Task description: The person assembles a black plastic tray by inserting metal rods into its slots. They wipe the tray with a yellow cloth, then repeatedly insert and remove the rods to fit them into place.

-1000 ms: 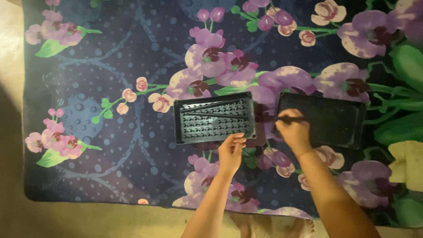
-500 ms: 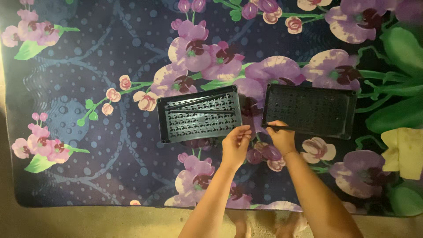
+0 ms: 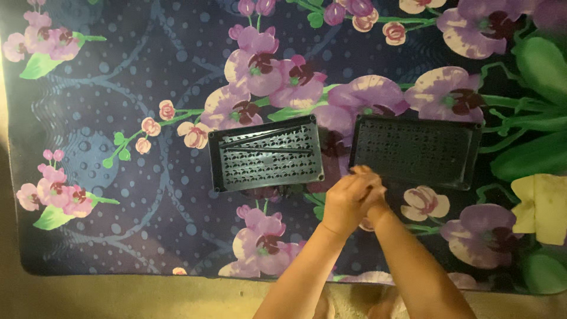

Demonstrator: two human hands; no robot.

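Black plastic: two perforated trays lie side by side on the mat, and both my hands sit just in front of the gap between them.

Left hand: my left hand [image 3: 347, 204] comes up from the near edge on a bare forearm and lies over the right one, its back toward me, fingers curled in.

Right hand: my right hand [image 3: 371, 198] is mostly hidden beneath the left; only its wrist and a few knuckles show, the forearm slanting in from the near right.

Fingers: pressed together in a clasp. I cannot tell whether they hold anything, since they cover each other.

Right tray: the flat black tray [image 3: 416, 150] with a fine grid of holes lies right of the middle; my fingertips meet its near left corner, touching or just above it.

Left tray: the ribbed black tray [image 3: 266, 155] with slotted rows and a raised rim lies left of my hands, slightly tilted, just beside them but apart.

Mat: a dark blue mat [image 3: 118, 88] with pale dots, purple and pink orchids and green leaves carries everything; its near edge and left edge are in view.

Floor: tan floor [image 3: 118, 298] runs along the mat's near edge.

Cloth: a pale yellow cloth [image 3: 543, 207] lies at the mat's right edge, well apart from my hands.
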